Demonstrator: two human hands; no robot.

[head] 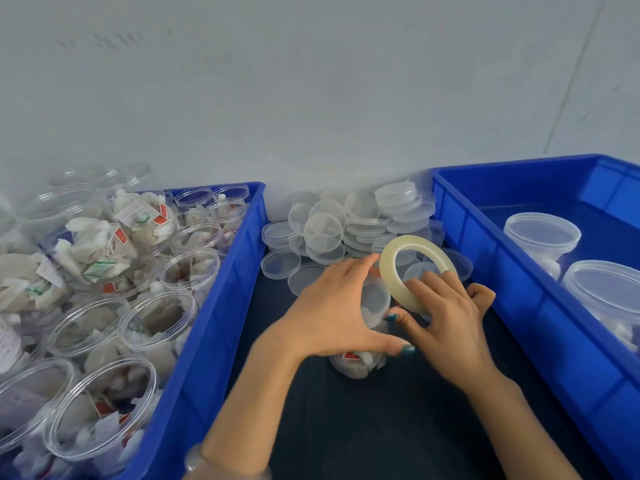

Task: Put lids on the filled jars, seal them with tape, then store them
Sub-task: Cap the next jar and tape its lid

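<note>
**Sealing station:** A filled jar (360,368) is gripped by the left hand (332,306), fingers and thumb curled round its upper body. A tape roll (388,271) is pinched in the right hand (446,320), fingers over the band and thumb beneath, with the roll tilted against the jar's top. The jar is stood on the dark mat (381,427) between two crates. Its top is largely hidden by both hands, so whether a lid is fully seated cannot be told.

Sealing is judged to be the step in hand, and several risks are seen. The tape's free end cannot be made out; if it is lost against the clear roll, time may be wasted. If tape is drawn over a crooked lid, the seal may be wrinkled or the lid fixed askew. If the roll is pulled hard against a light plastic jar held only near its top, the jar may be tipped or twisted out of the grip.

Just behind the hands, loose lids (325,230) are heaped and could be scattered by a swinging roll. To the left, open jars (156,317) are crowded in the left crate (221,306). To the right, lidded jars (542,233) are kept in the right crate (519,296), where the finished jar is expected to be stored.
</note>
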